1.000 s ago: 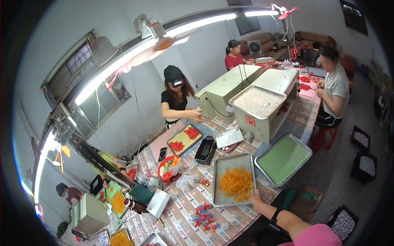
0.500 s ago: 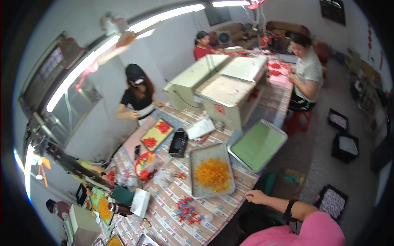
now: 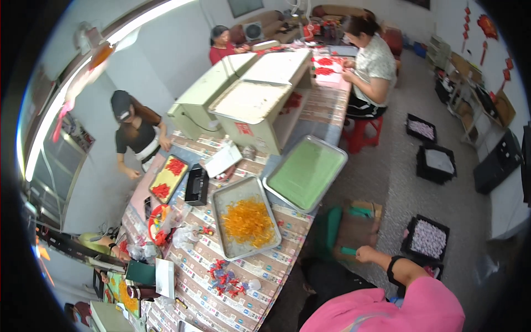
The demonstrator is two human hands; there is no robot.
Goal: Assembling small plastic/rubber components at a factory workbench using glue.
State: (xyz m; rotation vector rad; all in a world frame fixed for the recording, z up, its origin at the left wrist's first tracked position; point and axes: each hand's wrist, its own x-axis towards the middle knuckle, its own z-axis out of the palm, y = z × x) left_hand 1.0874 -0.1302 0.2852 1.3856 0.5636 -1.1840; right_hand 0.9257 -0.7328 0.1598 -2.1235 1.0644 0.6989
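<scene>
My right hand (image 3: 366, 254) reaches out from a pink sleeve, with a black band on the wrist. It hovers low beside the table's near edge, over an open cardboard box (image 3: 357, 228) on the floor holding green pieces. A small teal piece (image 3: 348, 250) lies right at my fingertips; whether the fingers grip it is unclear. My left hand is out of sight. A metal tray of orange bits (image 3: 247, 217) and a tray with a green sheet (image 3: 306, 172) sit on the patterned table (image 3: 260, 279) to the left of my hand.
Small red pieces (image 3: 225, 279) lie near the table edge. A beige machine (image 3: 255, 108) stands mid-table. Three people work around the far end, one on a red stool (image 3: 360, 131). Black crates (image 3: 427, 238) of pale pieces sit on the floor at right.
My view has swung downward and to the right. My right hand has moved off the table edge toward the cardboard box on the floor.
</scene>
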